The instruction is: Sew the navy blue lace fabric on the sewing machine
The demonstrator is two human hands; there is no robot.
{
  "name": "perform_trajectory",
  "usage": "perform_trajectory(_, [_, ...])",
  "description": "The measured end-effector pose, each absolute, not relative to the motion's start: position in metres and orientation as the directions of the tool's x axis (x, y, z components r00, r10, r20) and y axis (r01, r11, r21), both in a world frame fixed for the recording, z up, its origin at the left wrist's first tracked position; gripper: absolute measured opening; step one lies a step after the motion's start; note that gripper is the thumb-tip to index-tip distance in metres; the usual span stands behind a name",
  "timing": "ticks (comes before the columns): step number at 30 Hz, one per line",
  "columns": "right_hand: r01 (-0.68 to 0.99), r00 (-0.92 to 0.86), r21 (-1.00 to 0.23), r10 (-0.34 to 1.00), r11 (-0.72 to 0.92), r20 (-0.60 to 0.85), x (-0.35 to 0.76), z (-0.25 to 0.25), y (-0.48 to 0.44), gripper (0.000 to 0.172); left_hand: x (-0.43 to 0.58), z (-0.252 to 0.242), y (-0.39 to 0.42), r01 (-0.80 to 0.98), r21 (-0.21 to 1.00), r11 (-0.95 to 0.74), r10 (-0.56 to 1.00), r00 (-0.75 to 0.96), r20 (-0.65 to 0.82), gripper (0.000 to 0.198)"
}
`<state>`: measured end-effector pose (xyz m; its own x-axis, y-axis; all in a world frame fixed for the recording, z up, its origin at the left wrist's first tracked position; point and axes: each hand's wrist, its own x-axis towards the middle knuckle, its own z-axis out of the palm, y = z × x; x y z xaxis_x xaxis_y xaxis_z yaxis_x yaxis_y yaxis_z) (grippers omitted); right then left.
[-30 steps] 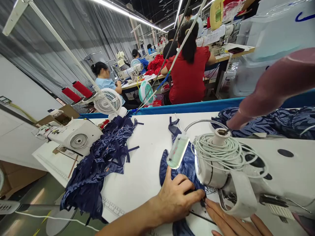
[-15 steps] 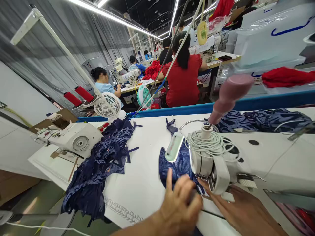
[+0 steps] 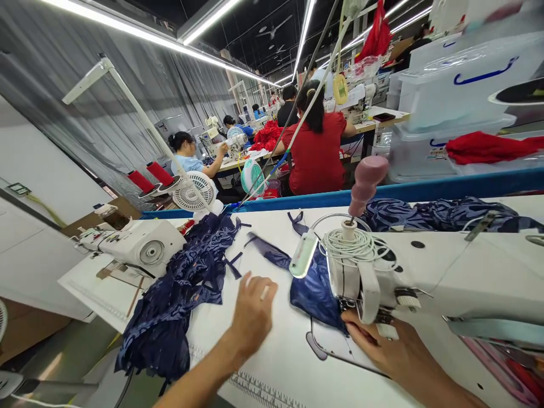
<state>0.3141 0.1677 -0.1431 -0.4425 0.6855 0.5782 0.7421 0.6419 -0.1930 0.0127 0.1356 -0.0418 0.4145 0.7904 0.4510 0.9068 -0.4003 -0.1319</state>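
Note:
Navy lace fabric [image 3: 312, 292] lies under the head of the white sewing machine [image 3: 463, 266], with a strap reaching out to the left. My right hand [image 3: 386, 340] is at the needle area, partly behind the machine head, its fingertips closed on the fabric's edge. Over the bare white table, left of that fabric, my left hand [image 3: 255, 303] is raised with its fingers apart and nothing in it. A heap of navy patterned pieces [image 3: 182, 289] rests to its left. The small lamp [image 3: 303, 255] hangs over the fabric.
A second sewing machine [image 3: 140, 243] stands at the left. A pink-handled tool [image 3: 366, 184] sticks up from the near machine. More navy fabric [image 3: 429, 214] lies behind it. Beyond the blue edge [image 3: 314, 199] sit a person in red [image 3: 317, 156] and other people.
My left hand has moved left, away from the fabric, and its fingers point upward. The fabric now spreads out further left with its strap. The camera view has shifted slightly.

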Motion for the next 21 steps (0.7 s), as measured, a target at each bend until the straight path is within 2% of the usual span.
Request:
perform_trajectory(2, [0.734,-0.451,-0.171,0.659,0.658,0.602,0.314,-0.140,0.169,0.030,0.045,-0.047,0.136,0.855,-0.082,-0.511,0.725,0.481,0.494,0.041])
perform_trajectory(4, [0.725,-0.457,-0.152,0.635,0.672,0.623,0.314,-0.139,0.170,0.027,0.072,-0.046,0.141,0.754,-0.117,-0.646,0.635,0.616,0.465,0.038])
perform_trajectory(8, [0.713,-0.459,-0.124,0.593,0.690,0.661,0.312,-0.139,0.171,0.026,0.090,-0.030,0.152,0.701,-0.203,-0.684,0.598,0.698,0.394,0.007])
perform_trajectory(12, [0.710,-0.451,-0.130,0.588,0.692,0.672,0.311,-0.136,0.171,0.025,0.089,-0.043,0.130,0.609,-0.368,-0.702,0.502,0.790,0.351,0.019])
perform_trajectory(13, [0.711,-0.448,-0.135,0.592,0.691,0.670,0.311,-0.135,0.171,0.026,0.088,-0.053,0.122,0.661,-0.384,-0.645,0.545,0.750,0.374,0.025])
perform_trajectory(15, [0.710,-0.446,-0.145,0.600,0.689,0.664,0.311,-0.133,0.170,0.030,0.085,-0.073,0.107,0.831,-0.371,-0.414,0.708,0.550,0.444,0.058])
perform_trajectory(16, [0.710,-0.446,-0.149,0.603,0.688,0.661,0.311,-0.132,0.170,0.031,0.082,-0.080,0.103,0.883,-0.362,-0.298,0.786,0.442,0.432,0.067])
perform_trajectory(17, [0.711,-0.445,-0.152,0.606,0.687,0.659,0.311,-0.132,0.169,0.032,0.080,-0.083,0.100,0.918,-0.349,-0.190,0.840,0.336,0.426,0.071])
perform_trajectory(19, [0.711,-0.444,-0.155,0.608,0.686,0.658,0.311,-0.131,0.170,0.032,0.078,-0.080,0.101,0.947,-0.313,-0.066,0.888,0.199,0.415,0.065])
perform_trajectory(21, [0.714,-0.437,-0.153,0.606,0.683,0.665,0.310,-0.130,0.170,0.030,0.083,-0.069,0.106,0.971,-0.211,-0.109,0.871,0.196,0.450,0.057])
